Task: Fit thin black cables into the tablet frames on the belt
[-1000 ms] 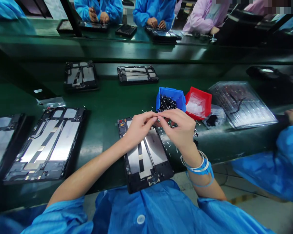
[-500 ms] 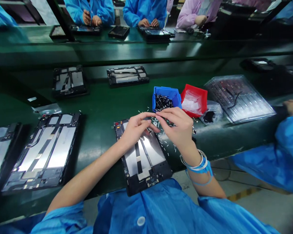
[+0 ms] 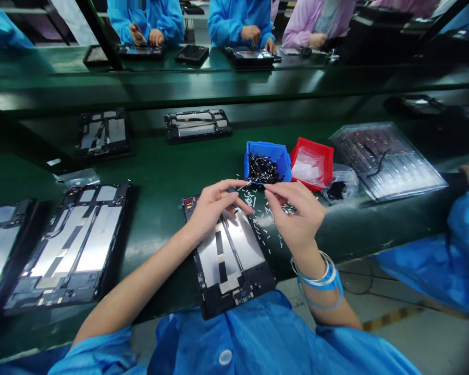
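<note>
An opened tablet chassis (image 3: 229, 255) lies in front of me on the green bench, its far end under my hands. My left hand (image 3: 214, 205) hovers over its top edge, thumb and forefinger pinched on a thin strip (image 3: 244, 184). My right hand (image 3: 297, 216) is a little to the right, fingertips pinched together; what they hold is too small to name. Small white scraps (image 3: 263, 229) litter the bench between the hands. Just beyond stands a blue bin (image 3: 266, 162) of small dark parts.
A red bin (image 3: 311, 164), a small plastic bag (image 3: 338, 187) and a clear plastic tray (image 3: 386, 159) sit to the right. More tablet chassis (image 3: 72, 242) lie left and on the belt (image 3: 197, 125). Another person's blue sleeve (image 3: 437, 255) is at the right; workers sit across the line.
My hands, which met fingertip to fingertip, have drawn apart: the right moved right and down, the left stays over the chassis holding the strip.
</note>
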The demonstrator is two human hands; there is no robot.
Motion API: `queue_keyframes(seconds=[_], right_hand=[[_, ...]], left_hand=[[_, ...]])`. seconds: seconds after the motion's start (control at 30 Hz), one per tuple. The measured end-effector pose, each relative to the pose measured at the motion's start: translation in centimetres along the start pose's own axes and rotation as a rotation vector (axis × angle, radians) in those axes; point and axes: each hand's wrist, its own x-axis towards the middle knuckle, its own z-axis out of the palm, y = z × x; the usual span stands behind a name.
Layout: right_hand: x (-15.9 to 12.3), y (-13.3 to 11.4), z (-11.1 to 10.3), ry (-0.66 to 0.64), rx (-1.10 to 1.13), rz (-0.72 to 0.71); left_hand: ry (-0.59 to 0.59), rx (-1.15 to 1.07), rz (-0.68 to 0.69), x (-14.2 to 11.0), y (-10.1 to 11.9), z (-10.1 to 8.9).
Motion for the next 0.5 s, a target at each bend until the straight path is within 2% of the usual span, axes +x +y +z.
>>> queue_keyframes(seconds=[0.13, 0.3, 0.37, 0.43, 0.5], right_hand=[[0.3, -1.0, 0.8, -0.026, -0.038, -0.169], [0.1, 0.0, 1.2, -0.09, 0.011, -0.179], [-0.1, 0.7, 0.9, -0.078, -0.022, -0.119], [-0.2, 1.4, 0.5, -0.046, -0.059, 0.029], [-0.2, 1.8, 0.1, -0.078, 0.01, 0.213]], left_hand=[[-0.03, 0.074, -0.027, -0.2, 0.0, 0.4], [-0.044, 0.118, -0.036, -0.3, 0.1, 0.5], [-0.058, 0.097, -0.046, -0.2, 0.1, 0.3], [-0.066, 0.05, -0.046, -0.1, 0.1, 0.0], [-0.101, -0.025, -0.041, 0.1, 0.0, -0.3]])
